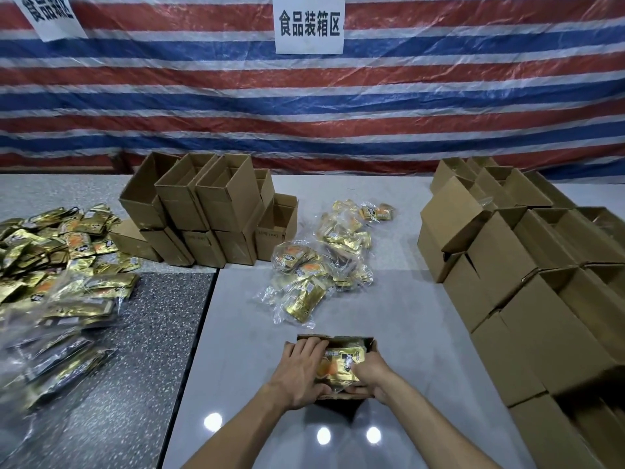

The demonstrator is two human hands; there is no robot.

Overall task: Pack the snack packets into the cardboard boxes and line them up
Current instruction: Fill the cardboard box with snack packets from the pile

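Observation:
A small open cardboard box (pixel 370 343) stands on the grey table in front of me, with gold and orange snack packets (pixel 341 365) filling its opening. My left hand (pixel 301 374) lies over the box's left side, fingers stretched forward along the packets and the rim. My right hand (pixel 368 375) is at the right side, its fingers curled onto the top packet's edge and its thumb at the near rim. Beyond the box lies a loose heap of packets in clear bags (pixel 321 265).
Empty open boxes (pixel 206 211) are stacked at the back centre-left. Rows of cardboard boxes (pixel 527 292) line the right side. A large pile of gold packets (pixel 57 265) covers the dark speckled table at left. A striped tarpaulin with paper signs hangs behind.

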